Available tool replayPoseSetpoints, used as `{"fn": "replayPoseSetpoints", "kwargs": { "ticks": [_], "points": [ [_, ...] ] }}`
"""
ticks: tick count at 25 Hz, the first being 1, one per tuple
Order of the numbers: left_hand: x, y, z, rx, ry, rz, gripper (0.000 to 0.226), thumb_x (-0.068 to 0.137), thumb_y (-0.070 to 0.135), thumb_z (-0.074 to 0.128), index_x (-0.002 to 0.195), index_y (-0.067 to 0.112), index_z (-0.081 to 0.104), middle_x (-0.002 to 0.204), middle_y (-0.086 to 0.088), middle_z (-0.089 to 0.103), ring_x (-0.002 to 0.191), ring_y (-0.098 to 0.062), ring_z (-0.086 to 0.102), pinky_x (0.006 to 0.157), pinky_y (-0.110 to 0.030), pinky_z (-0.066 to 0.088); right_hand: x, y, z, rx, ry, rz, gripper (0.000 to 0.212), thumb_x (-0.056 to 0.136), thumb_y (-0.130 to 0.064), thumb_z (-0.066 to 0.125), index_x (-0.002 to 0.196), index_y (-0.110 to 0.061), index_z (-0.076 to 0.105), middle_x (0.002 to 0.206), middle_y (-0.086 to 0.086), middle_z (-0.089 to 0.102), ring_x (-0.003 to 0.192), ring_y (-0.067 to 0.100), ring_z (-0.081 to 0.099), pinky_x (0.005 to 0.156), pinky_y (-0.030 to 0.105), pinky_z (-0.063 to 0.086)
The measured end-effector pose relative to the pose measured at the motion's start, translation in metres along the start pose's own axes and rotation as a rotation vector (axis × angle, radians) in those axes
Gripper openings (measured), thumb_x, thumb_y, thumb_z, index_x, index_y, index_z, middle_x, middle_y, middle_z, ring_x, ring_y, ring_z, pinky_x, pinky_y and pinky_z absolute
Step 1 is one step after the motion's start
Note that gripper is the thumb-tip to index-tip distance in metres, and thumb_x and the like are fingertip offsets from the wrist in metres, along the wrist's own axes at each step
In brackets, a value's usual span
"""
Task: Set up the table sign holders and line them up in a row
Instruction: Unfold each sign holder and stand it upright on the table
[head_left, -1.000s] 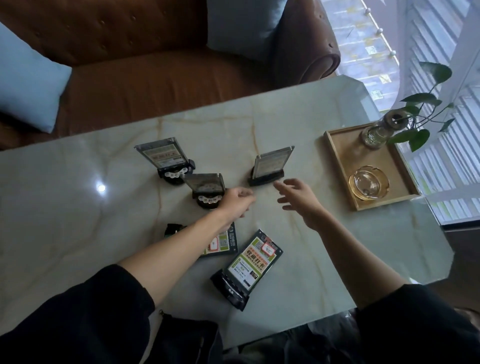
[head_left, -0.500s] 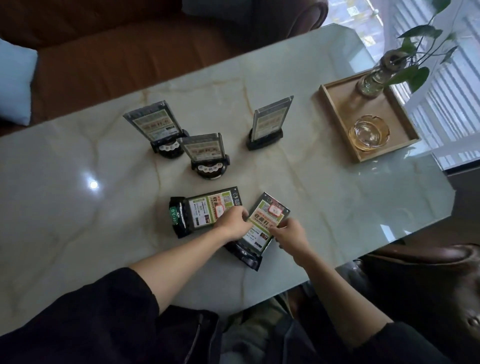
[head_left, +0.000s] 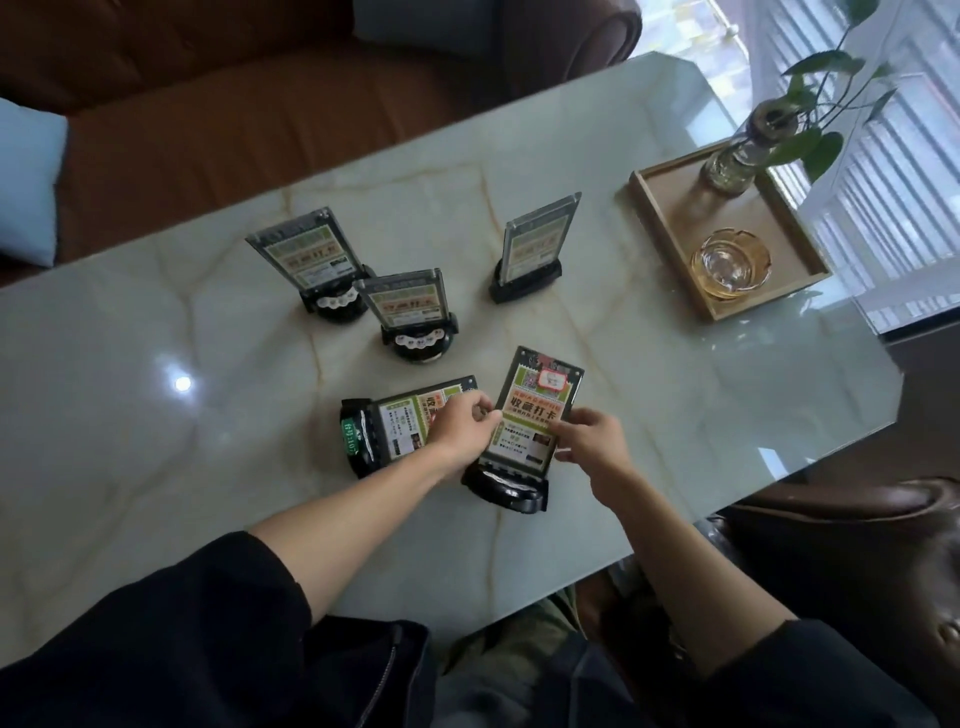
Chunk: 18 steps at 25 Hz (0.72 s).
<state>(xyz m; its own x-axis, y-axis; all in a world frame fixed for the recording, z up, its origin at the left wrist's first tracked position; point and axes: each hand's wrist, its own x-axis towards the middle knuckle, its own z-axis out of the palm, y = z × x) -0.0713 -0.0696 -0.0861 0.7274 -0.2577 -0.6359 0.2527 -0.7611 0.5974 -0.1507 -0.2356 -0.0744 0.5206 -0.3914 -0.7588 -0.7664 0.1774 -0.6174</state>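
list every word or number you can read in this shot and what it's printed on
"收藏打卡": the large heading on the card in the sign holder that both hands grip.
Green label on the base of the flat-lying sign holder: characters and digits, too blurred to read.
Small print on these two cards: too small.
Cards in the three upright sign holders: blurred, unreadable.

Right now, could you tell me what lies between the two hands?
The sign holder that both hands grip, left hand and right hand, in the head view.

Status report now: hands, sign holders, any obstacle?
Left hand and right hand both grip the near sign holder. Three stand, one lies flat beside it. Nothing blocks.
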Motion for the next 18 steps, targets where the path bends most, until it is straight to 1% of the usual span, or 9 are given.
{"fn": "replayPoseSetpoints", "kwargs": {
  "ticks": [3,5,8,11,13,14,16,17,18],
  "points": [
    [0.008,0.03,-0.013,-0.125,0.066,0.043,0.009,0.093,0.027,0.065,0.098,0.02,0.066,0.09,0.003,0.07,0.084,-0.019,0.067,0.078,-0.041,0.06,0.009,-0.036,-0.01,0.009,-0.001,-0.114,0.007,0.092,-0.003,0.062,0.096,-0.004,0.068,0.09,0.009,0.074,0.07,0.014,0.07,0.056,0.024,0.052],
    [0.015,0.049,-0.022,-0.171,0.103,0.058,0.01,0.093,0.027,0.065,0.1,0.019,0.066,0.091,0.002,0.071,0.085,-0.018,0.068,0.079,-0.041,0.06,0.017,-0.057,-0.016,0.004,-0.003,-0.178,0.007,0.092,-0.005,0.063,0.09,-0.009,0.067,0.091,0.009,0.074,0.073,0.016,0.07,0.058,0.025,0.052],
    [0.024,0.072,-0.035,-0.211,0.152,0.095,0.012,0.095,0.025,0.063,0.102,0.016,0.066,0.093,0.002,0.07,0.086,-0.017,0.067,0.077,-0.035,0.058,0.027,-0.086,-0.022,-0.052,-0.013,-0.283,0.006,0.091,-0.009,0.065,0.089,-0.014,0.067,0.092,0.007,0.074,0.079,0.019,0.07,0.062,0.03,0.053],
    [0.034,0.085,-0.04,-0.245,0.186,0.15,0.02,0.095,0.029,0.064,0.11,0.016,0.068,0.096,0.003,0.069,0.084,-0.011,0.063,0.072,-0.025,0.053,0.042,-0.105,-0.026,-0.185,0.054,-0.427,0.002,0.09,-0.013,0.068,0.09,-0.016,0.068,0.089,0.003,0.072,0.079,0.017,0.066,0.064,0.03,0.053],
    [0.04,0.088,-0.04,-0.263,0.228,0.178,0.023,0.092,0.031,0.067,0.108,0.015,0.072,0.098,0.002,0.072,0.081,-0.008,0.062,0.069,-0.019,0.049,0.052,-0.113,-0.028,-0.264,0.103,-0.502,0.006,0.089,-0.015,0.068,0.095,-0.014,0.07,0.091,0.002,0.072,0.082,0.017,0.068,0.07,0.035,0.057],
    [0.044,0.089,-0.04,-0.276,0.244,0.18,0.023,0.091,0.031,0.069,0.107,0.014,0.073,0.1,0.002,0.073,0.082,-0.008,0.063,0.068,-0.018,0.048,0.058,-0.115,-0.029,-0.289,0.123,-0.53,0.006,0.089,-0.015,0.067,0.095,-0.014,0.07,0.091,0.001,0.073,0.082,0.018,0.069,0.072,0.037,0.058],
    [0.049,0.088,-0.036,-0.281,0.268,0.165,0.022,0.09,0.031,0.07,0.106,0.017,0.075,0.102,0.004,0.075,0.087,-0.009,0.066,0.072,-0.022,0.051,0.066,-0.116,-0.031,-0.342,0.151,-0.588,0.004,0.089,-0.018,0.067,0.088,-0.014,0.066,0.09,0.002,0.073,0.082,0.02,0.07,0.072,0.041,0.059],
    [0.052,0.088,-0.033,-0.277,0.279,0.155,0.022,0.09,0.033,0.071,0.105,0.019,0.075,0.102,0.006,0.075,0.089,-0.009,0.067,0.075,-0.023,0.053,0.069,-0.116,-0.032,-0.369,0.161,-0.616,0.007,0.089,-0.018,0.067,0.085,-0.015,0.064,0.09,0.004,0.073,0.082,0.022,0.069,0.073,0.042,0.058],
    [0.054,0.088,-0.03,-0.278,0.287,0.15,0.023,0.089,0.034,0.071,0.105,0.019,0.076,0.102,0.008,0.075,0.089,-0.008,0.067,0.075,-0.02,0.052,0.073,-0.114,-0.033,-0.384,0.166,-0.633,0.007,0.089,-0.017,0.068,0.084,-0.016,0.063,0.09,0.005,0.073,0.082,0.023,0.069,0.074,0.043,0.058]
  ]
}}
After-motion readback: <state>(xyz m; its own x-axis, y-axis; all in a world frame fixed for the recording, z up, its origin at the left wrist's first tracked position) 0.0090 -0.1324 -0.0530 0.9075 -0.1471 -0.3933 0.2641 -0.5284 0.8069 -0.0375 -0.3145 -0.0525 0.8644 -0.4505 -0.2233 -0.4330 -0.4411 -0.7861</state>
